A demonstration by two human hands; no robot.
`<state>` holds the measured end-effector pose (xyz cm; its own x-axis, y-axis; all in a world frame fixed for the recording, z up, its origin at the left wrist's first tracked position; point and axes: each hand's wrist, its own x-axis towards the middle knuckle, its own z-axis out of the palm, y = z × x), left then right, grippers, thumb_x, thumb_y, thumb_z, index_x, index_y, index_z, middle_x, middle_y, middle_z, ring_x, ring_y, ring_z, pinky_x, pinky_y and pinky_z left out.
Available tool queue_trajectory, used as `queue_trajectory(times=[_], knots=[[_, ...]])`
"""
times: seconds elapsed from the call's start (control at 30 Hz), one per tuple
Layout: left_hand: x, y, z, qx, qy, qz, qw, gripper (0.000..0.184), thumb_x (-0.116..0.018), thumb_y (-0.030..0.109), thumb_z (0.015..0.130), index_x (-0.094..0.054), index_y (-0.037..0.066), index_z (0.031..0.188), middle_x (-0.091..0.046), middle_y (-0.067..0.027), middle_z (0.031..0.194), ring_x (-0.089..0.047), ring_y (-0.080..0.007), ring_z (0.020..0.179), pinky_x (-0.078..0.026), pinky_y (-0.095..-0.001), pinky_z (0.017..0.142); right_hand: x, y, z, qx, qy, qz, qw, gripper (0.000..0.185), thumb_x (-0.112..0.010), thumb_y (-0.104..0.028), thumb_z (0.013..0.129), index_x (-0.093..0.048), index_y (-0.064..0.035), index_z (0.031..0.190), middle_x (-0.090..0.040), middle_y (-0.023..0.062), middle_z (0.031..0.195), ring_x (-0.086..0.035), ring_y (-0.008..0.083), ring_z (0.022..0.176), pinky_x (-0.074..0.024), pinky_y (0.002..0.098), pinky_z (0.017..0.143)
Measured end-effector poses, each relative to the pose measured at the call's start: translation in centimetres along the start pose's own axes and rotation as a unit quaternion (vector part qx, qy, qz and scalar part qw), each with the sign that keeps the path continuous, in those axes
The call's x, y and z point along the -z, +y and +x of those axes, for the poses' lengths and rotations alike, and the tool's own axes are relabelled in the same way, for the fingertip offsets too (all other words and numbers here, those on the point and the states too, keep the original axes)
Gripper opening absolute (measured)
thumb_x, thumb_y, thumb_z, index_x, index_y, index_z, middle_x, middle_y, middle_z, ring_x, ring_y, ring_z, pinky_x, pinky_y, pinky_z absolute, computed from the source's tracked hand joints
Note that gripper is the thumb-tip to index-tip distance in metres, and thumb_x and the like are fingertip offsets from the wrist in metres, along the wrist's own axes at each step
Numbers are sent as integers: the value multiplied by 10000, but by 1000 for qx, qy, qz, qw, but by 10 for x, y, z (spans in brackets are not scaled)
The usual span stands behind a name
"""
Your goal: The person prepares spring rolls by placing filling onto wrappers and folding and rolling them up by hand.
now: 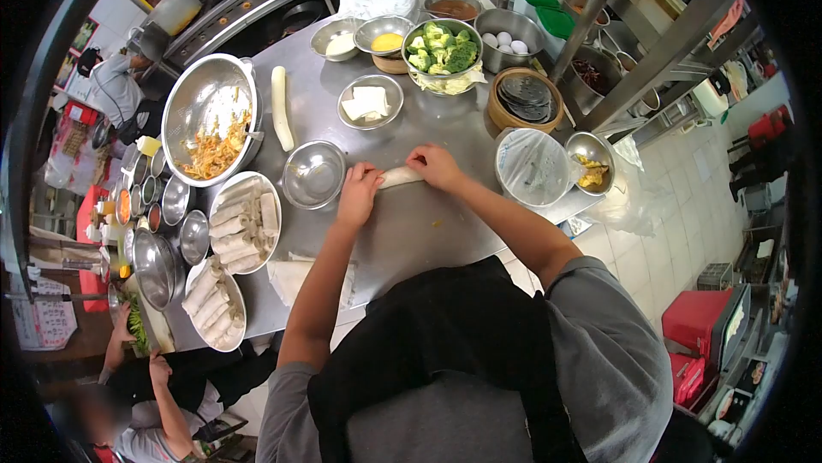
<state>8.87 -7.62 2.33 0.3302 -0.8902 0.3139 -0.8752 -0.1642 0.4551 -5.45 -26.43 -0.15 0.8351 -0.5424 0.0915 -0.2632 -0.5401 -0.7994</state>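
Observation:
A pale rolled wrapper [400, 177] lies on the steel table between my hands. My left hand [360, 190] holds its left end with the fingers curled over it. On its right end, my right hand [435, 165] rests with bent fingers pressed together. An empty steel bowl [315, 175] stands just left of my left hand. Two white oval plates of finished rolls, an upper one [243, 223] and a lower one [214, 305], are further left. A stack of flat wrappers [291, 280] lies at the table's near edge, partly behind my left forearm.
A large colander with shredded filling [214, 142] is at the left. Bowls of broccoli [443, 50], eggs [507, 42] and white blocks [369, 103] stand behind my hands. A film-covered tub [533, 167] is at the right. A co-worker's hands [160, 369] are at lower left.

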Motion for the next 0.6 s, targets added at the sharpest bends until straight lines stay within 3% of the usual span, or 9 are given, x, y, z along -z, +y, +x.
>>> queue_trajectory(times=[0.13,0.23,0.33,0.6], knots=[[-17,-1,-14,14,26,11,999,316,-651,170,914,-654,99,1222,-624,-132,1151,-596,-342,1036,-498,-441,898,19,-34,-28,141,11,-146,979,281,-722,-202,832,-670,-137,1100,-617,66,1134,-568,305,1081,-456,452,923],[-15,1,-19,0,26,-7,1000,367,-663,171,906,-630,106,1266,-621,-137,1188,-595,-344,1065,-500,-442,909,17,-26,-36,152,-63,-163,973,394,-724,-180,828,-610,-155,1204,-572,63,1232,-516,291,1176,-423,454,984],[-6,10,-18,0,29,-25,999,408,-691,181,880,-620,105,1275,-618,-143,1211,-585,-347,1094,-487,-438,937,11,-18,-33,168,-30,-142,975,410,-729,-164,833,-597,-124,1219,-591,100,1190,-534,318,1135,-440,437,984],[-5,9,-14,41,-39,-31,998,420,-712,200,859,-621,94,1256,-618,-151,1183,-569,-371,1093,-470,-437,957,19,-8,-24,219,-82,-106,967,367,-721,-127,838,-613,-101,1188,-603,121,1136,-575,335,1043,-471,412,954]])
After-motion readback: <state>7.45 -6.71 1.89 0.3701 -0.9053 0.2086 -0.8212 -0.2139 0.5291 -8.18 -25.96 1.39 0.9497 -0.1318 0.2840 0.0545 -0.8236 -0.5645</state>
